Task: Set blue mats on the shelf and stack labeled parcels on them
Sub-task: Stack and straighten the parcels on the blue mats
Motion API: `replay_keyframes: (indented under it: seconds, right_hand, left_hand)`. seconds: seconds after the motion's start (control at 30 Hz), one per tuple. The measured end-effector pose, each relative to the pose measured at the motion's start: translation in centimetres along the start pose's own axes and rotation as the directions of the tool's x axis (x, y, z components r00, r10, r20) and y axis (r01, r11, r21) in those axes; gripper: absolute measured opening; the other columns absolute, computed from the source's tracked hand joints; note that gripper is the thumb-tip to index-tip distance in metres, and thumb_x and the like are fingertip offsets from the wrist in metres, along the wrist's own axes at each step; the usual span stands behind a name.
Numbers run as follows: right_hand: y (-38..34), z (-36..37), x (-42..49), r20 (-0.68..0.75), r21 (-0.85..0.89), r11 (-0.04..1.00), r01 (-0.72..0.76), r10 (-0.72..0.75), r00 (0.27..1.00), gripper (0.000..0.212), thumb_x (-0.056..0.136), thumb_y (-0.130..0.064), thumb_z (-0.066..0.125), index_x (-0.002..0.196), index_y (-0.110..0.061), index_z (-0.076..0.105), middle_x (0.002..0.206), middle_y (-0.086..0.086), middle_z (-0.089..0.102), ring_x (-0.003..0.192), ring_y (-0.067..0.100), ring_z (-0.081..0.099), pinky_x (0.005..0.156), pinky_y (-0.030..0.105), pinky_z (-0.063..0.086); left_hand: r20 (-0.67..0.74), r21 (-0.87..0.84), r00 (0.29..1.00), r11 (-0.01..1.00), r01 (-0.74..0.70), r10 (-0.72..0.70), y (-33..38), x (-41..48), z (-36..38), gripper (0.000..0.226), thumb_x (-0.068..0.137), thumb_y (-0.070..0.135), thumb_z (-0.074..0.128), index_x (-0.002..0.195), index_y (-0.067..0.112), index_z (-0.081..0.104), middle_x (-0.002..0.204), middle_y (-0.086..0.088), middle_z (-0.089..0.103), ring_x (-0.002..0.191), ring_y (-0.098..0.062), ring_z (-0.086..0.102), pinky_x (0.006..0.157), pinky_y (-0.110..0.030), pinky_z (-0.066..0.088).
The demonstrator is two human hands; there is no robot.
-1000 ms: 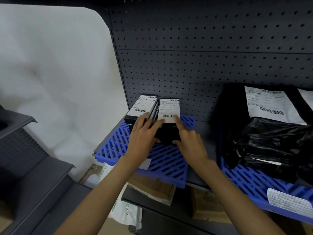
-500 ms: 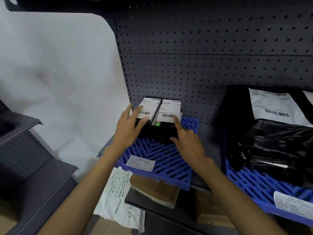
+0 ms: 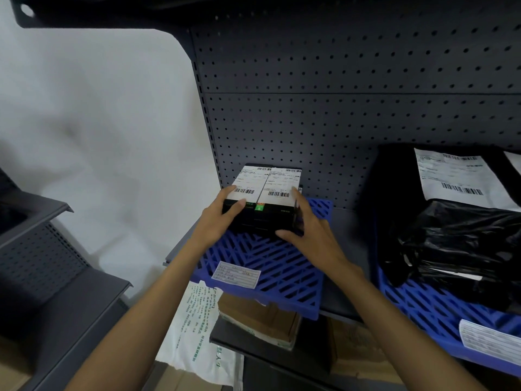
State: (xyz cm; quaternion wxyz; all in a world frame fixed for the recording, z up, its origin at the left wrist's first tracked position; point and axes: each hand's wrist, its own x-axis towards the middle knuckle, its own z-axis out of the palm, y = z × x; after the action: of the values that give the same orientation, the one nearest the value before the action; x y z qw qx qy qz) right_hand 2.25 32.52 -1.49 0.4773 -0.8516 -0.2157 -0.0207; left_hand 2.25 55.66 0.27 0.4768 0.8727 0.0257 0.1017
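Two black boxes with white barcode labels (image 3: 265,184) stand side by side at the back of a blue slatted mat (image 3: 279,273) on the dark shelf. My left hand (image 3: 218,218) grips the left box at its front left corner, thumb across the front face. My right hand (image 3: 307,230) holds the right box's right side, fingers along its edge and thumb under the front. A small paper tag (image 3: 236,274) lies on the mat's front part. A second blue mat (image 3: 434,309) at the right carries black plastic parcels (image 3: 456,241) with a white label (image 3: 456,176).
A pegboard back panel (image 3: 352,108) closes the shelf behind. A bare strip of shelf (image 3: 349,249) separates the two mats. Below the shelf lie a cardboard parcel (image 3: 259,320) and a white printed bag (image 3: 194,328). Another grey shelf unit (image 3: 56,277) stands at the left.
The two boxes have been pushed together and squared up near the back of the mat. Both hands slid from the box tops to the outer sides.
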Motion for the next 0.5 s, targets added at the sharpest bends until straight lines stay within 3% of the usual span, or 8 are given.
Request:
replay_keyframes:
  seconds: [0.07,0.13,0.23,0.5]
  right_hand:
    - [0.0,-0.2,0.2,-0.018,0.072,0.997,-0.036,0.038,0.999,0.091,0.089,-0.057,0.057,0.154,-0.044,-0.005,0.154,-0.010,0.038,0.137,0.016,0.043,0.113,0.041,0.037]
    - [0.0,-0.2,0.7,-0.025,0.123,0.987,-0.107,0.111,0.994,0.085,0.089,-0.067,0.044,0.153,-0.044,-0.007,0.156,-0.010,0.034,0.141,0.018,0.037,0.115,0.040,0.033]
    - [-0.1,0.2,1.8,-0.002,0.171,0.964,-0.202,0.205,0.979,0.075,0.096,-0.063,0.034,0.156,-0.037,-0.004,0.158,-0.008,0.031,0.142,0.018,0.036,0.110,0.032,0.029]
    - [-0.7,1.8,3.0,0.032,0.232,0.927,-0.295,0.296,0.955,0.074,0.102,-0.054,0.028,0.153,-0.029,-0.018,0.163,-0.007,0.013,0.147,0.021,0.023,0.114,0.033,0.022]
  left_hand:
    - [0.000,-0.030,0.999,0.998,0.047,-0.047,-0.3,0.5,-0.4,0.047,0.098,0.047,0.050,0.142,0.035,0.040,0.129,0.009,0.059,0.115,-0.017,0.057,0.096,-0.028,0.045]
    - [-0.012,-0.045,0.997,0.997,0.070,-0.070,-0.4,0.8,-0.4,0.048,0.099,0.047,0.049,0.144,0.033,0.040,0.135,0.007,0.058,0.121,-0.017,0.055,0.105,-0.032,0.041]
    - [-0.012,-0.016,0.998,0.998,0.066,-0.067,-0.2,1.0,-0.1,0.044,0.100,0.043,0.050,0.142,0.030,0.045,0.132,0.008,0.059,0.121,-0.016,0.055,0.102,-0.030,0.040]
    - [-0.030,0.051,1.000,0.999,0.002,-0.001,0.5,0.6,0.8,0.040,0.104,0.037,0.043,0.142,0.027,0.044,0.120,0.012,0.056,0.106,-0.012,0.053,0.085,-0.024,0.037]
